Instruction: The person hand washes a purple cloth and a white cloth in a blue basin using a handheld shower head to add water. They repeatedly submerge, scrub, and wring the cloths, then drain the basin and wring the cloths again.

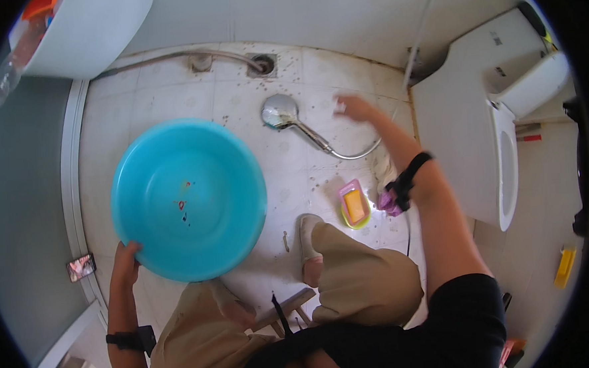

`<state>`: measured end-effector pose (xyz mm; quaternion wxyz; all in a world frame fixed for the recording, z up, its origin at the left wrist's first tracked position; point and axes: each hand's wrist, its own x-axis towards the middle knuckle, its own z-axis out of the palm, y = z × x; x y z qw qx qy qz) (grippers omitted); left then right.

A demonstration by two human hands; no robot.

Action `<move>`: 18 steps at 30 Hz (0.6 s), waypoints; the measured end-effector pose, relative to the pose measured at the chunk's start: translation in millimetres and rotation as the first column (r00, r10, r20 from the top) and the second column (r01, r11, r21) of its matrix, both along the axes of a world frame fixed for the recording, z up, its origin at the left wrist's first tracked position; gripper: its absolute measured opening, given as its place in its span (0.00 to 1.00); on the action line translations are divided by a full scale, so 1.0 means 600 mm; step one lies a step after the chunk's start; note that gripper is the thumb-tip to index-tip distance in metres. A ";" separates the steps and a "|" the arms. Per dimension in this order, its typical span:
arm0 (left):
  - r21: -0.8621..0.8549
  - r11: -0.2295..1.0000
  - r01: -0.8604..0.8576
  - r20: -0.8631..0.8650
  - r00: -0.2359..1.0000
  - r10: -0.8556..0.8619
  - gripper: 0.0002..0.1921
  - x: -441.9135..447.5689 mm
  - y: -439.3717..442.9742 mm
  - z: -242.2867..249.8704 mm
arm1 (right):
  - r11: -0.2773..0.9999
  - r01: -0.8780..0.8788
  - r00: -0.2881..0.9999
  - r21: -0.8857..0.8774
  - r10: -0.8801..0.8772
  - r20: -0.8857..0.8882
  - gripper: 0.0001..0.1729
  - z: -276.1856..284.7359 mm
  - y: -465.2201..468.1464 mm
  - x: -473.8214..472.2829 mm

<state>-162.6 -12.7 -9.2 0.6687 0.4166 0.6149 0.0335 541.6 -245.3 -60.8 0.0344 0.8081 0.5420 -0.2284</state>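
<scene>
My left hand (127,260) grips the near left rim of a large turquoise plastic basin (190,204), which has small coloured marks on its bottom. My right hand (354,109) is slightly blurred above the floor, right of a chrome shower head (279,112), and does not touch it; its fingers are partly bent and hold nothing that I can see. The shower head lies on the tiles with its metal hose curving right under my right arm. An orange bar of soap (355,206) rests in a pink soap dish (350,185) above a yellow-green one.
A grey drain hose (207,52) runs into a floor drain (267,64). Cloths (385,172) lie under my right forearm. A white toilet (507,173) stands at the right, a phone (81,267) by the left door track, and a wooden stool (286,308) between my legs.
</scene>
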 end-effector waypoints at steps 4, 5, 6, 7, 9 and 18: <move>0.045 0.991 -0.124 0.012 0.992 0.123 0.22 -0.018 -0.024 -0.051 | 0.974 0.216 0.971 0.069 -0.207 -0.118 0.23 -0.171 -0.071 -0.173; 0.033 0.996 -0.086 0.058 0.995 0.084 0.23 -0.023 -0.026 -0.059 | 0.949 0.257 0.966 0.185 -0.258 -0.020 0.19 -0.177 -0.078 -0.198; 0.035 0.997 -0.069 0.053 0.996 0.067 0.25 -0.020 -0.024 -0.071 | 0.963 0.236 0.970 0.130 -0.241 0.022 0.18 -0.169 -0.075 -0.208; 0.011 1.000 0.000 0.011 1.000 0.000 0.27 -0.021 -0.019 -0.075 | 0.973 0.215 0.971 0.086 -0.222 0.090 0.17 -0.152 -0.067 -0.217; 0.024 0.998 0.064 -0.036 0.997 -0.063 0.31 -0.013 -0.014 -0.086 | 0.901 0.429 0.878 0.063 -0.400 -0.265 0.16 -0.102 -0.042 -0.227; 0.688 0.710 0.152 -0.034 0.984 -0.177 0.28 0.087 0.014 -0.102 | 0.936 0.263 0.629 0.236 0.019 -0.777 0.22 0.162 0.044 -0.418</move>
